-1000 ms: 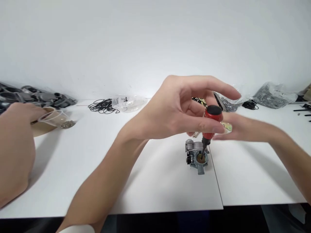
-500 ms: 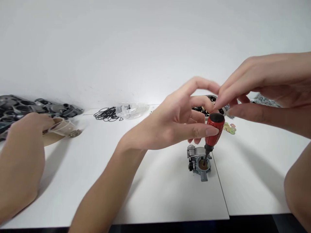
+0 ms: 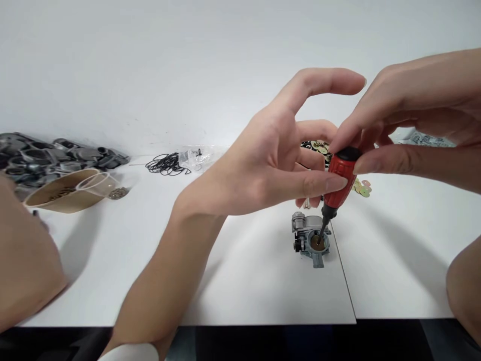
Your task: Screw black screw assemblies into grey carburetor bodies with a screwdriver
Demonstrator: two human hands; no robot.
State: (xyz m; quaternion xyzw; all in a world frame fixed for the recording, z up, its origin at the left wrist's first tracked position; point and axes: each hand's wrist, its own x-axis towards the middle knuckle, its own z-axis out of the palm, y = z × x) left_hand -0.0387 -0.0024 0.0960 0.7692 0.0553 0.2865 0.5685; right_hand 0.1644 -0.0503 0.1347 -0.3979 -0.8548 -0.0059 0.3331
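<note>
A red screwdriver [image 3: 339, 181] with a black cap leans slightly, its tip inside the round bore of a grey metal carburetor [image 3: 311, 240] on the white table. The thumb and lower fingers of my left hand [image 3: 278, 155] are round the handle, while its index finger stretches out above. My right hand [image 3: 398, 125] pinches the top of the handle between thumb and fingers. A brown disc shows in the bore under the tip.
Dark grey metal parts [image 3: 56, 158] are piled at the left, beside a tan bowl [image 3: 75, 200] and a clear cup [image 3: 92, 183]. Black rings [image 3: 167, 164] and a plastic bag [image 3: 199, 158] lie further back. Another person's arm [image 3: 26, 260] is at the left edge; yellowish washers [image 3: 363, 188] lie right.
My right hand has closed on the screwdriver's top, and my left index finger has lifted. The view has shifted slightly. The other person's arm has drawn back from the bowl.
</note>
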